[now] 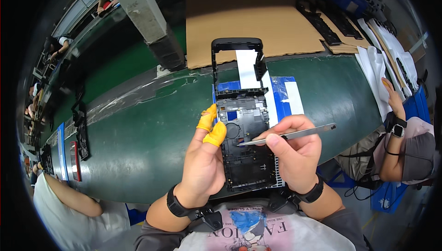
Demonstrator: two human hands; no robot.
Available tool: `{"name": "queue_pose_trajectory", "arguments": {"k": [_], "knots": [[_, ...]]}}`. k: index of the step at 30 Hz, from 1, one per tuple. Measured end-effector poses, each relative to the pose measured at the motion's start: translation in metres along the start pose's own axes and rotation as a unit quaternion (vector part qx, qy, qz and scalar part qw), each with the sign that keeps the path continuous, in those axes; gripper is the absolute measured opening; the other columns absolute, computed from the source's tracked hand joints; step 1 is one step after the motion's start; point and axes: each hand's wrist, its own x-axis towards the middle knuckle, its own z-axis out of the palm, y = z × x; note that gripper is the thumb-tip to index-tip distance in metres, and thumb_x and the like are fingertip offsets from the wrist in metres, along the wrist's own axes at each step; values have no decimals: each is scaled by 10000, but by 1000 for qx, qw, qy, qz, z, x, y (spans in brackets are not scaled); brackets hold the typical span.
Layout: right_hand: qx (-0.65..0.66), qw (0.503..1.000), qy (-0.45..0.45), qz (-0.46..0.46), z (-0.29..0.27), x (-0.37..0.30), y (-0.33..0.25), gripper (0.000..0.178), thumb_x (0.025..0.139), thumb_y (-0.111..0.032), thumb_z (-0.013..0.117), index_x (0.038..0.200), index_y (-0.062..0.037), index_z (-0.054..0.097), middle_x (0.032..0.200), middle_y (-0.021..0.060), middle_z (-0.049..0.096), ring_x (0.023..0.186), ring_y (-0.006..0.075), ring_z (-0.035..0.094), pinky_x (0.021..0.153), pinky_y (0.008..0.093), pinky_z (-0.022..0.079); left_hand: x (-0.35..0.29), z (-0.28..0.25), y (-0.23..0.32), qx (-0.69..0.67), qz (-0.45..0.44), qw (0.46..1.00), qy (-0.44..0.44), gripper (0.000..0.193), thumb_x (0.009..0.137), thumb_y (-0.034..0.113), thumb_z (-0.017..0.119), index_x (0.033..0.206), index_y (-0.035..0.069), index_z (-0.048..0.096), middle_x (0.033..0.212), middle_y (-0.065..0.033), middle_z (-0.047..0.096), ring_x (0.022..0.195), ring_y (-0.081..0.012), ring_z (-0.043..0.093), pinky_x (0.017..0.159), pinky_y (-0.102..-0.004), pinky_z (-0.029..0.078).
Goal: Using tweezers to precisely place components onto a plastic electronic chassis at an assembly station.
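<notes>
A long black plastic housing [246,168] with an open frame at its far end stands in front of me. My left hand [201,170] grips its left edge; yellow finger cots [214,134] cover the thumb and a fingertip. Pinched in my right hand [300,156] are metal tweezers [311,132]. Their tip points left and lies over the middle of the housing, by a small opening; whether it touches or holds a small part I cannot tell. A blue sheet [281,97] and white strips [293,98] show behind the housing.
Brown cardboard [239,11] covers the far part of the green table [152,159], with a grey post [142,16] beside it. Black plastic parts [317,23] lie at the far right. A co-worker's hand [393,99] is near white sheets [373,67]; another co-worker's arm [76,196] is at left.
</notes>
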Motion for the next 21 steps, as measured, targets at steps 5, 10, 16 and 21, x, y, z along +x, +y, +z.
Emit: {"name": "queue_pose_trajectory", "arguments": {"k": [5, 10, 16, 21], "knots": [[3, 1000, 0, 9, 0, 2, 0, 173, 763, 28, 537, 901, 18, 433, 801, 118, 582, 753, 130, 571, 686, 226, 456, 0, -1, 1, -10, -3, 1000, -10, 403, 865, 131, 416, 1244, 67, 295, 1151, -62, 430, 1036, -154, 443, 873, -305, 382], [2, 1000, -6, 2, 1, 5, 0, 176, 762, 28, 538, 902, 17, 432, 795, 118, 585, 752, 131, 573, 683, 223, 456, 0, 0, 2, -19, -4, 1000, -2, 403, 866, 127, 412, 1246, 70, 293, 1149, -62, 432, 1031, -155, 449, 875, -303, 382], [-3, 1000, -5, 4, 0, 4, 0, 175, 760, 30, 541, 902, 17, 441, 807, 113, 577, 755, 130, 573, 683, 221, 456, -1, 0, 3, -20, -3, 1000, -8, 406, 865, 129, 416, 1249, 79, 292, 1146, -62, 434, 1028, -154, 452, 872, -304, 387], [-6, 1000, -4, 3, 1, 4, 1, 175, 758, 33, 542, 901, 17, 443, 811, 105, 569, 755, 129, 572, 680, 221, 457, -2, 0, 2, -23, 0, 1000, -8, 406, 864, 132, 419, 1247, 83, 294, 1146, -61, 435, 1024, -153, 455, 865, -303, 394]]}}
